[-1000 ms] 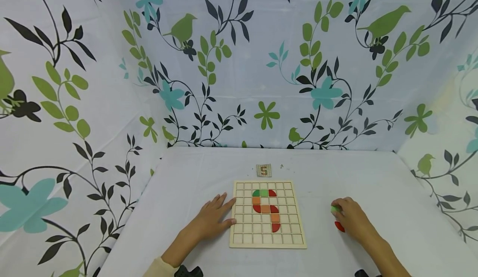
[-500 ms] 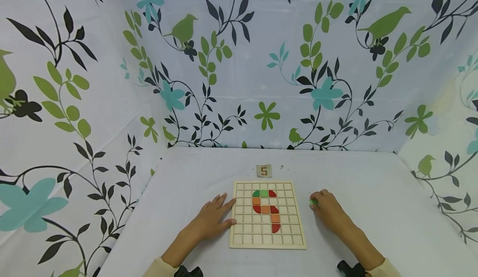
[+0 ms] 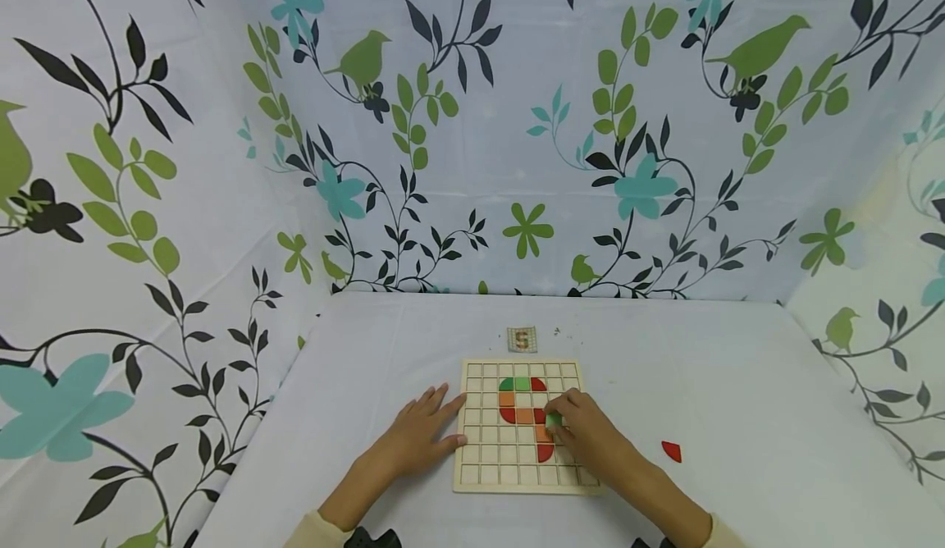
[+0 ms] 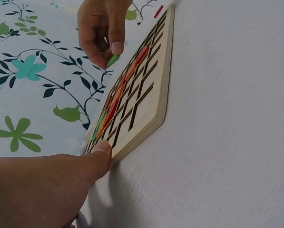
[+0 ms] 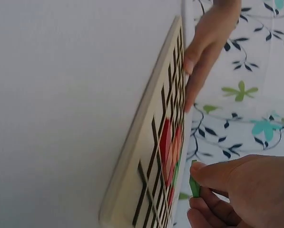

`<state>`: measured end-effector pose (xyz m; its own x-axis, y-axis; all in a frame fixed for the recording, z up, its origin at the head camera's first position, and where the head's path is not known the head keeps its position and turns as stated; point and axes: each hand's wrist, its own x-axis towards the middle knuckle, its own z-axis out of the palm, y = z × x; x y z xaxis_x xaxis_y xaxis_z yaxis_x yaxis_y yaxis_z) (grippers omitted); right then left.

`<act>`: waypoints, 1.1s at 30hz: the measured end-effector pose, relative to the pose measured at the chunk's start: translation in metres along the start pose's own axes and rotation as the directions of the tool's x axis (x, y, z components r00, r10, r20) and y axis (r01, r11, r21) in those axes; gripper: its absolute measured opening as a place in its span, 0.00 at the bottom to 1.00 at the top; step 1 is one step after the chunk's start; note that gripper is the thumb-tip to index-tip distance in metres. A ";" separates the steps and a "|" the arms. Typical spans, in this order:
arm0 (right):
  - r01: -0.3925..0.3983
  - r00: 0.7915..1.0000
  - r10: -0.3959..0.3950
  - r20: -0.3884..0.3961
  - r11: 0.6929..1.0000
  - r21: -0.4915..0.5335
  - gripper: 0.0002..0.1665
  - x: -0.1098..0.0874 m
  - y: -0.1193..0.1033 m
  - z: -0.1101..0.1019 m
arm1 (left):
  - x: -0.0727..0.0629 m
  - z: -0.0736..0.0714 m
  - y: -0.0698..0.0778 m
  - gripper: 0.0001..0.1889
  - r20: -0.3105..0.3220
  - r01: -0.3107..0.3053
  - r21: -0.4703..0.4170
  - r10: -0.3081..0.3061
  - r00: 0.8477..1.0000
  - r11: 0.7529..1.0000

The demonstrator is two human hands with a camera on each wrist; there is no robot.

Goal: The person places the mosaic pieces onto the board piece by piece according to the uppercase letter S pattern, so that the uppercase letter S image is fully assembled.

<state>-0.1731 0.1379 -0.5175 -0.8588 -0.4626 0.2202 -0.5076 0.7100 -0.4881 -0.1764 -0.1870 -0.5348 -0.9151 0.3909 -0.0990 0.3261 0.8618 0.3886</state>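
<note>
A light wooden grid board [image 3: 487, 475] lies flat on the table. Red, orange and green tiles [image 3: 523, 413] fill some of its squares in a winding shape. My left hand [image 3: 421, 431] rests at the board's left edge with fingers spread, its thumb [image 4: 102, 148] touching the rim in the left wrist view. Over the right part of the pattern, my right hand [image 3: 592, 435] pinches a light green tile [image 3: 553, 421] between thumb and fingers. In the right wrist view that green tile [image 5: 194, 185] is held above the board's surface; the squares beneath the hand are hidden.
One red rounded-corner tile [image 3: 671, 450] lies on the white cloth [image 3: 723, 367] right of the board. A small card [image 3: 522, 340] with an S-like pattern sits just behind the board. Patterned fabric [image 3: 472, 121] hangs around the back and sides.
My right hand has carried the green tile leftward from beside the red tile to above the board. The red tile now lies uncovered. My left hand has stayed in place.
</note>
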 end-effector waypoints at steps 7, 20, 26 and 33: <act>0.113 0.993 -0.113 0.036 0.994 0.004 0.14 -0.004 -0.017 0.015 | -0.001 -0.001 0.000 0.39 -0.006 -0.004 -0.006 0.004 1.000 1.000; 0.183 0.983 -0.181 0.030 0.979 -0.094 0.08 -0.013 -0.021 0.025 | -0.002 -0.003 0.001 0.38 -0.007 -0.011 -0.021 0.011 1.000 1.000; 0.196 0.981 -0.195 0.021 0.975 -0.100 0.07 -0.014 -0.020 0.025 | -0.002 -0.003 0.001 0.39 -0.005 -0.005 -0.013 0.005 1.000 1.000; 0.212 0.977 -0.213 -0.001 0.971 -0.115 0.09 -0.016 -0.022 0.024 | -0.002 -0.002 0.001 0.39 -0.001 -0.004 -0.013 0.004 1.000 1.000</act>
<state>-0.1464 0.1174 -0.5304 -0.7310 -0.6027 0.3200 -0.6823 0.6522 -0.3303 -0.1750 -0.1876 -0.5324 -0.9139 0.3943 -0.0965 0.3268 0.8557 0.4013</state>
